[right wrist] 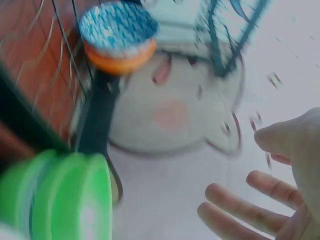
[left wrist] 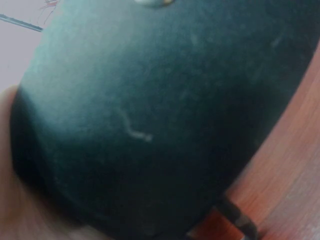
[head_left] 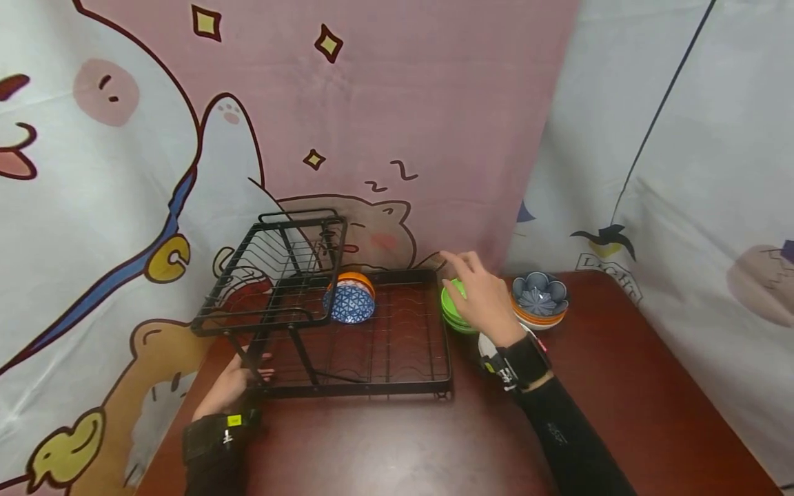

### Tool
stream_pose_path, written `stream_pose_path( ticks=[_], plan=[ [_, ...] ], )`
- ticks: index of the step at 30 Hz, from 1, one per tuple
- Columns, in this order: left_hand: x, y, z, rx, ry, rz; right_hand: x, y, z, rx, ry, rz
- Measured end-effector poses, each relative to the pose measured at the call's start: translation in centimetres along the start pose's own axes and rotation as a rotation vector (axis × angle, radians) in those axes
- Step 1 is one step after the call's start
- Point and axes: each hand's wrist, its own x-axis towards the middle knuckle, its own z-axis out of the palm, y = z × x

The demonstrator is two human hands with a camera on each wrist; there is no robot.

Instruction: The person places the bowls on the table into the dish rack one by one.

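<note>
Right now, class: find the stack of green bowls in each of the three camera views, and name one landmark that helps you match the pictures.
Head view: the green bowls sit right of centre, beside the black wire rack, partly behind the right hand.
Left wrist view: not in it; a dark sleeve fills the picture.
Right wrist view: green bowls at bottom left, blurred.
Shared landmark: the blue patterned bowl in the rack.

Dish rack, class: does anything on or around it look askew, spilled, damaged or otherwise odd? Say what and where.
Nothing looks spilled or broken. The one oddity: the blue patterned bowl in the dish rack stands on its edge against an orange bowl, not flat. The green bowls and the stack with the blue flower bowl sit level on the table.
</note>
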Motion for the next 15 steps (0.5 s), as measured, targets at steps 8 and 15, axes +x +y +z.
stream_pose_path(
  ticks=[8,15],
  plan=[
    [0.1,-0.5,-0.5,0.001,-0.005,0.062,-4.8,6.2,-3.8,0.051,0.121,0.264],
    [0.4,-0.8,-0.3,0.004,-0.049,0.099,-7.5,9.5,-4.0,0.056,0.123,0.361]
  ],
)
